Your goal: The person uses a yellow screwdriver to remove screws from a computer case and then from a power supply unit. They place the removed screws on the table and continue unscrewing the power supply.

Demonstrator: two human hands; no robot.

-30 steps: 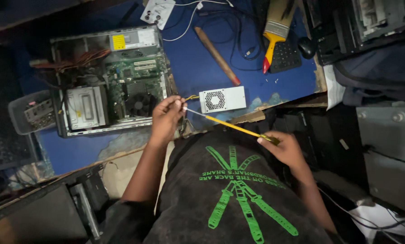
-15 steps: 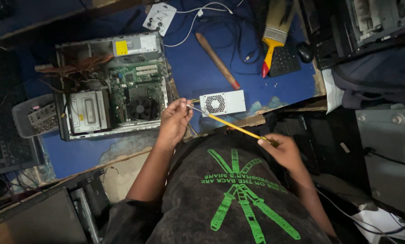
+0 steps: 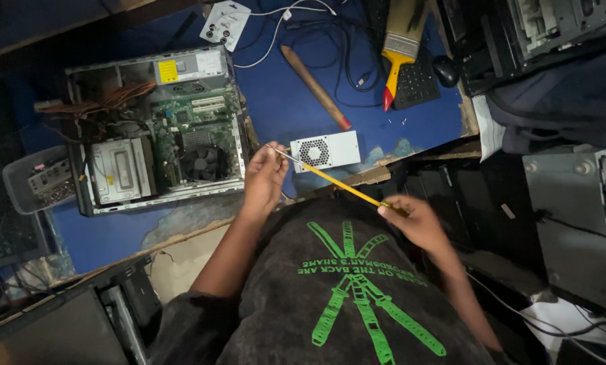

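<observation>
Holding a yellow screwdriver point(image 3: 340, 184) across the lap, the right hand point(image 3: 416, 220) grips its handle at about three o'clock while the left hand point(image 3: 264, 177) pinches the metal tip at nine. Just beyond, at twelve, lies a small white power supply point(image 3: 325, 150); farther at ten sits the open computer case point(image 3: 155, 128). Judged, the tool is being readied; seating its tip needs steady aim.

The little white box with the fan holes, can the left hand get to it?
Probably yes. The left hand is right beside the white box, with only bare blue table between them, but its fingers are pinching the yellow screwdriver.
</observation>
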